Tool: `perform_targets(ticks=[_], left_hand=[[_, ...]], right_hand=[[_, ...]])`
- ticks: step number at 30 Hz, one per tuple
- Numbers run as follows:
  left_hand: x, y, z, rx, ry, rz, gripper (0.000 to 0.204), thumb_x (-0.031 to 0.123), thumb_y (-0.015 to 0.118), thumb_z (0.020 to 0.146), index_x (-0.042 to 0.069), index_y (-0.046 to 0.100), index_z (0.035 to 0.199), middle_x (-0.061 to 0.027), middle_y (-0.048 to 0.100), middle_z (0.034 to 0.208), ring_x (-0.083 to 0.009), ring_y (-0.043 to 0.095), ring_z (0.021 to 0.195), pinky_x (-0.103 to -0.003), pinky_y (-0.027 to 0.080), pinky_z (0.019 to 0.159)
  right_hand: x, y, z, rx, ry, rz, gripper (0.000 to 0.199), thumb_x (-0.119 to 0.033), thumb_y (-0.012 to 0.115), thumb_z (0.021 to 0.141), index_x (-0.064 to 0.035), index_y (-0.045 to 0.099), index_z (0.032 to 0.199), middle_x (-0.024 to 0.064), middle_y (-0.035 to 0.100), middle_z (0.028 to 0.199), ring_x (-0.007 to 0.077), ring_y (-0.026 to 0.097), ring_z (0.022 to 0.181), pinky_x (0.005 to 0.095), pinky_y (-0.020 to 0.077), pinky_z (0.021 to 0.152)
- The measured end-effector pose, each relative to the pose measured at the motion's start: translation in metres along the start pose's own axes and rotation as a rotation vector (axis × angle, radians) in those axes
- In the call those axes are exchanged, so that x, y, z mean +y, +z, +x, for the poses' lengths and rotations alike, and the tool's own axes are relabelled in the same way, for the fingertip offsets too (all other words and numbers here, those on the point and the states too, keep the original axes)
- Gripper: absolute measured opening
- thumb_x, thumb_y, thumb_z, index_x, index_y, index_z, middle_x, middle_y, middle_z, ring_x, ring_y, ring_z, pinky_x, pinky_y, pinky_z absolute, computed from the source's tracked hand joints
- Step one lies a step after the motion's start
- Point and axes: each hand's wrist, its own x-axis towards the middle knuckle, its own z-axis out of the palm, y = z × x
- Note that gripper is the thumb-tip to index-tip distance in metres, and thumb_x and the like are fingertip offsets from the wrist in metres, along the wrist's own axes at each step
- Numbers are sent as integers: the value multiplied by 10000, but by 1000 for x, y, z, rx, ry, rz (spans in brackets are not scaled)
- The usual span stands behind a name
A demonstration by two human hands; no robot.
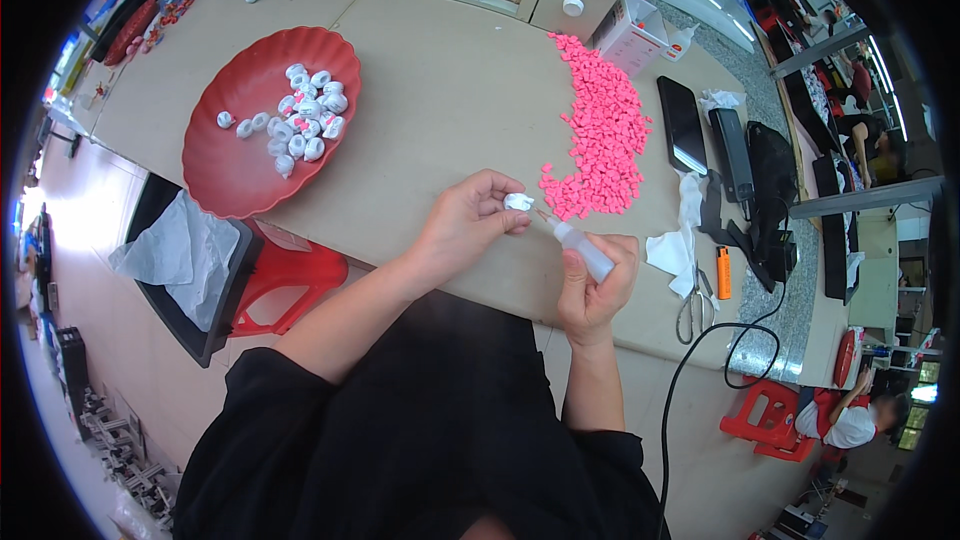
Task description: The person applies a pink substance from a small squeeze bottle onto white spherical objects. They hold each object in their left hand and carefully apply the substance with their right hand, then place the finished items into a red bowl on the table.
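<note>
My left hand (470, 218) pinches a small white rounded piece (518, 202) between thumb and fingers, above the table near its front edge. In my right hand (602, 290) is a translucent squeeze bottle (584, 250), tilted so that its thin nozzle points at the white piece. Whether the tip touches the piece is too small to tell. Just beyond both hands lies a long heap of small pink pieces (606, 130). At the left, a red scalloped dish (225, 165) holds several similar white pieces (312, 110), some with pink spots.
Right of the pink heap lie a black phone (682, 125), a dark elongated device (732, 155), scissors (694, 310), an orange lighter (723, 273) and crumpled tissue (676, 250). A black cable (668, 410) hangs over the front edge. A red stool (285, 280) stands below left; a seated person (850, 420) is far right.
</note>
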Motion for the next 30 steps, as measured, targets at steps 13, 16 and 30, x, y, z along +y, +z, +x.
perform_targets(ticks=[13, 16, 30], left_hand=[[-3, -1, 1, -15, 14, -1, 196, -37, 553, 829, -37, 491, 1015, -83, 574, 944, -131, 582, 880, -255, 487, 783], [-2, -1, 1, -22, 22, 8, 195, -39, 553, 828, -35, 492, 1014, -78, 574, 941, -128, 581, 868, -254, 486, 777], [-3, 0, 1, -26, 16, 9, 190, -51, 540, 830, -34, 488, 1012, -80, 567, 940, -140, 590, 883, -250, 487, 775]], right_hand=[[0, 0, -1, 17, 82, 89, 188, -85, 618, 798, -4, 486, 906, 99, 493, 790, 199, 457, 673, 287, 378, 606], [0, 0, -1, 24, 100, 112, 189, -84, 619, 796, -5, 486, 905, 95, 494, 783, 197, 455, 672, 286, 376, 603], [1, 2, -2, 5, 92, 123, 200, -79, 600, 810, 4, 475, 942, 90, 485, 803, 173, 437, 712, 265, 370, 618]])
